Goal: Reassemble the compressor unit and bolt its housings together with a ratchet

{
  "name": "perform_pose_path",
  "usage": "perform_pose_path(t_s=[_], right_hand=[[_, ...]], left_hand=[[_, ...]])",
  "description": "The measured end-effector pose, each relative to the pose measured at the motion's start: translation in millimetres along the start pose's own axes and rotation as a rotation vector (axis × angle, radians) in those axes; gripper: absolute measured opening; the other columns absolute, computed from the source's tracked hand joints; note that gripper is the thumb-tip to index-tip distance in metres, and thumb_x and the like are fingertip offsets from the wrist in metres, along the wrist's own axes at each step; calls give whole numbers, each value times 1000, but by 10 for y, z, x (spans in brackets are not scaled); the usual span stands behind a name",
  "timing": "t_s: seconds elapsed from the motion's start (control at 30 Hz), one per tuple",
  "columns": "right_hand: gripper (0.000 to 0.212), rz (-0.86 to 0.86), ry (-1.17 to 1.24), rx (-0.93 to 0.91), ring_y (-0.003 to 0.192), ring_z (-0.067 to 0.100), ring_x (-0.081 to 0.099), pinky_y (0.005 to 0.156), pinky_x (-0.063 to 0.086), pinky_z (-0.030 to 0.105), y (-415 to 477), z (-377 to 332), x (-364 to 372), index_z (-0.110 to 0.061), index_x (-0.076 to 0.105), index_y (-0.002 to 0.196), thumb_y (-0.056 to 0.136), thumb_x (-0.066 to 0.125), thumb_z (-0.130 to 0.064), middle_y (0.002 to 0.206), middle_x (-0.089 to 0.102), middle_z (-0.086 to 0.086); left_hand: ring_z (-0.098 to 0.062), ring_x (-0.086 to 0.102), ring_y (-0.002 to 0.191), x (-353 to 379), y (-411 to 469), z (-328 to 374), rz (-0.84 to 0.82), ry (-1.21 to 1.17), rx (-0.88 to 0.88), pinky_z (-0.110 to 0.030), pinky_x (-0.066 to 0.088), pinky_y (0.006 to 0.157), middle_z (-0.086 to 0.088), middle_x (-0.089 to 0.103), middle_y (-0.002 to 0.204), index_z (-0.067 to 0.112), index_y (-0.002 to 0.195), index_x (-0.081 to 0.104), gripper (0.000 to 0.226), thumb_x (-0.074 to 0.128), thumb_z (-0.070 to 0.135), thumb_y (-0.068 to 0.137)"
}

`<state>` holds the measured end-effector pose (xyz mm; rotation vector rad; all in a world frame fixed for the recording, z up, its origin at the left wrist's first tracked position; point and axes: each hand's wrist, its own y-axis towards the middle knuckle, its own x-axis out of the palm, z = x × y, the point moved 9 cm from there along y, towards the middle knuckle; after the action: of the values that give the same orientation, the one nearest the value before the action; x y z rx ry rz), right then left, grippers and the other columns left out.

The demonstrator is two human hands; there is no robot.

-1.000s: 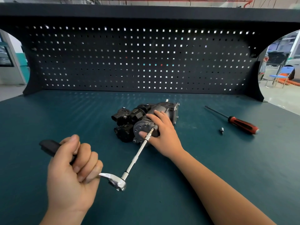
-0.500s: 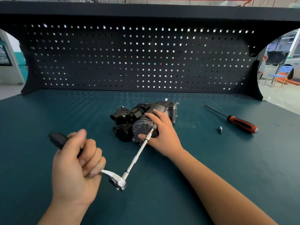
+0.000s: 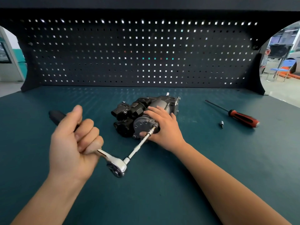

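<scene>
Grips the ratchet [image 3: 117, 167] by its black handle in the left hand [image 3: 73, 142], fingers curled tight, head low over the green bench [image 3: 162, 200], long extension [image 3: 138, 147] running up to the grey end cover. Clasps the compressor [image 3: 129, 111] at mid-bench with the right hand [image 3: 164, 129], fingers curved over the housing, thumb beside the extension tip. Sees a small bit [image 3: 221, 124] and a red-handled screwdriver [image 3: 241, 117] lying just apart, further right.

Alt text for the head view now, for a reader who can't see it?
A left hand grips a ratchet whose extension bar reaches the compressor unit, steadied by the right hand. A red-handled screwdriver and small bit lie right of it on the bench.
</scene>
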<state>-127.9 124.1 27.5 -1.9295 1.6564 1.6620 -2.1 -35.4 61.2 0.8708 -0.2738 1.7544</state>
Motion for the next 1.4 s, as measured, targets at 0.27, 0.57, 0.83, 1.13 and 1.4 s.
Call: perform_pose_path(t_s=[0.27, 0.57, 0.83, 1.13, 1.4], right_hand=[[90, -25, -9, -122, 129, 12, 36, 114, 6, 43, 114, -10, -66, -19, 43, 133, 58, 83, -48, 134, 48, -7], [92, -155, -50, -128, 141, 8, 16, 112, -1, 54, 129, 22, -3, -22, 36, 142, 64, 81, -43, 147, 33, -9], [87, -151, -42, -137, 135, 8, 26, 109, 3, 60, 155, -34, -36, -19, 45, 137, 62, 83, -39, 142, 42, -9], [88, -156, -71, -148, 134, 11, 30, 109, 18, 54, 190, -49, -6, -18, 46, 136, 59, 84, -39, 140, 44, -7], [86, -112, -60, -122, 137, 7, 23, 113, -1, 50, 162, -20, -7, -23, 42, 137, 63, 80, -43, 142, 40, -10]], left_hand=[[-10, 4, 37, 2, -102, 36, -25, 55, 41, -11, 17, 23, 13, 21, 35, 23, 51, 32, 30, 49, 22, 76], [-8, 2, 32, 253, -179, 104, -217, 233, 130, -8, 33, 37, 3, 7, 40, 16, 54, 25, 37, 61, 13, 63], [2, 23, 26, 540, -240, 42, -523, 438, 104, -12, 33, 46, 14, 29, 35, 20, 53, 39, 41, 76, 27, 71], [-5, 28, 45, 1174, -754, -237, -950, 1493, 716, -6, 27, 39, 11, 26, 53, 31, 67, 36, 28, 62, 36, 78], [-6, 15, 27, -109, -18, 15, 64, -2, -93, -12, 16, 26, 11, 21, 37, 22, 57, 28, 38, 55, 32, 82]])
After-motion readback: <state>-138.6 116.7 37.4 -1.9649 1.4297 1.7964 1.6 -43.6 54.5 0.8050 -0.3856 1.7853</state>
